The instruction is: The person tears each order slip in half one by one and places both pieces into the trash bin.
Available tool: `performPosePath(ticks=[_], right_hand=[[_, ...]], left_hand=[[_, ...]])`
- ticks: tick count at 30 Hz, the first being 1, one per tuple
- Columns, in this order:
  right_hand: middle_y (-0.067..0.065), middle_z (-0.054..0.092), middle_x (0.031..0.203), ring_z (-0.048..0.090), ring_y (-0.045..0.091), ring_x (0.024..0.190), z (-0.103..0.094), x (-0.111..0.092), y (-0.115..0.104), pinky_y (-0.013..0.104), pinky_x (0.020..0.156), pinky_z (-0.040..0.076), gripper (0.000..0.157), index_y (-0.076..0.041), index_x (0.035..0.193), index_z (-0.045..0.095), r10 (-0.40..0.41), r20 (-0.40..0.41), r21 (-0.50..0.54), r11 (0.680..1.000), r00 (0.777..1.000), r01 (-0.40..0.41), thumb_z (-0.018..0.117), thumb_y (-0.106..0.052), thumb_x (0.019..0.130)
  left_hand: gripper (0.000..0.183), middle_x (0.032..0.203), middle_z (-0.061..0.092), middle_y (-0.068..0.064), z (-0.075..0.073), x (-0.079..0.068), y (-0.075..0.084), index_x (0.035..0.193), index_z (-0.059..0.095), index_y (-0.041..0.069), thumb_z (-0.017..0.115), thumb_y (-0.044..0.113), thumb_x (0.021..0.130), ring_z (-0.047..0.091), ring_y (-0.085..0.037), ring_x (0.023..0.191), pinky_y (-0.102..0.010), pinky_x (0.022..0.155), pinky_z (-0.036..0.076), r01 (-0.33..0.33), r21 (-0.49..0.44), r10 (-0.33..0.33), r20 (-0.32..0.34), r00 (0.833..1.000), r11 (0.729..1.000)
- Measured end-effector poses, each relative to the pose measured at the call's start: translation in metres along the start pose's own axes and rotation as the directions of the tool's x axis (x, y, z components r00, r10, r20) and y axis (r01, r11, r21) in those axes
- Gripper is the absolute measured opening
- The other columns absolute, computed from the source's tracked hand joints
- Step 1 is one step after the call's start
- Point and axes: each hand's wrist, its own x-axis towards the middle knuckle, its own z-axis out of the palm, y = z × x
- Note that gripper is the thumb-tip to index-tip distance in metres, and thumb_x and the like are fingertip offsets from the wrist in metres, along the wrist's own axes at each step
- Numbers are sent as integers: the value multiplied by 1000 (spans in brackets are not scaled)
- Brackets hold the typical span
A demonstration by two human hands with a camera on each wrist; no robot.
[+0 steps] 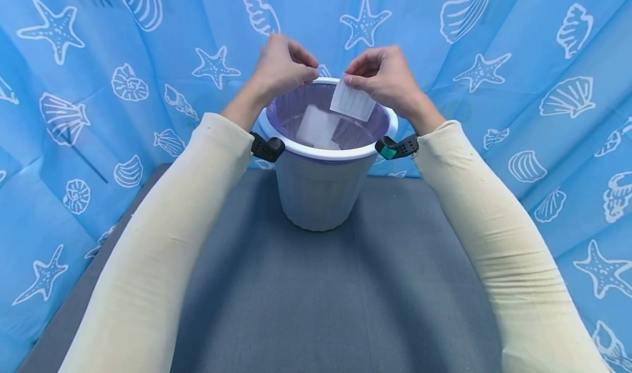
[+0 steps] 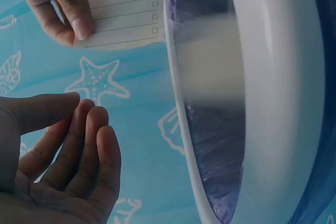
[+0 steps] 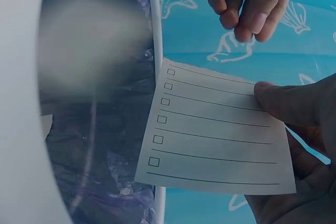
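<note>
My right hand (image 1: 382, 77) pinches a torn piece of checklist paper (image 1: 353, 100) above the rim of a white trash bin (image 1: 318, 192). Ruled lines and small checkboxes mark this paper (image 3: 218, 135), and one edge is ragged. On the other side of the rim is my left hand (image 1: 286, 66); its fingers (image 2: 107, 145) are loosely bent, the thumb is near the index fingertip, and it holds nothing. Another paper piece (image 2: 212, 59), blurred as if in motion, is inside the bin's mouth. A purple plastic liner (image 3: 126, 166) lines the bin.
The bin stands on a dark grey cloth surface (image 1: 316, 296). Behind and at both sides hangs a blue curtain (image 1: 424, 11) with white shells and starfish. A small pale scrap (image 3: 47, 125) shows inside the bin.
</note>
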Motion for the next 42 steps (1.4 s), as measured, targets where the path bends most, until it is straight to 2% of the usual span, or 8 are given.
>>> performPosePath(ticks=[8, 17, 24, 31, 38, 42], right_hand=[[6, 70, 95, 67, 18, 86, -1, -2, 4, 31, 84, 55, 22, 2, 110, 71, -1, 38, -37, 999, 999, 3, 75, -11, 93], [8, 72, 96, 69, 18, 86, -6, -9, 10, 32, 85, 56, 23, 4, 110, 71, 2, 42, -3, 1000, 999, -2, 74, -13, 94], [10, 72, 94, 68, 17, 84, -18, -29, 13, 27, 82, 54, 23, 1, 107, 72, -22, 12, -30, 999, 1000, 22, 71, -19, 97], [8, 73, 96, 70, 19, 87, -32, -56, 31, 26, 81, 53, 27, 2, 110, 73, -86, -54, -75, 994, 995, 81, 71, -22, 96], [-7, 70, 93, 66, 9, 83, -42, -83, 54, 19, 74, 48, 28, 2, 112, 74, -168, -186, -130, 981, 968, 145, 71, -22, 96], [-1, 71, 98, 63, 5, 86, -44, -97, 69, 17, 78, 47, 28, 2, 114, 73, -203, -225, -186, 969, 953, 163, 69, -21, 98]], left_hand=[[23, 106, 69, -9, 1, -1, -4, 116, 73, 2, 69, 14, 96, 64, -18, 92, -27, 83, 52, -6, -16, 6, 13, 1000, 1000], [25, 111, 70, -10, -5, -7, -15, 118, 71, 2, 68, 15, 97, 67, -22, 102, -28, 88, 53, 14, -58, -14, 15, 1000, 998], [26, 114, 69, -8, -20, -25, -28, 119, 71, 5, 67, 20, 98, 64, -19, 106, -30, 91, 50, -23, -37, 20, -86, 996, 999], [30, 117, 70, -12, -34, -46, -47, 122, 70, 3, 67, 21, 98, 64, -19, 106, -28, 93, 48, -90, 3, 88, -214, 973, 996], [33, 118, 68, -14, -45, -66, -74, 126, 67, 2, 63, 21, 99, 63, -24, 109, -31, 96, 49, -101, 82, 120, -276, 954, 992], [35, 120, 67, -18, -46, -75, -95, 128, 65, -2, 62, 18, 99, 62, -29, 113, -39, 100, 47, -119, 145, 157, -290, 944, 982]])
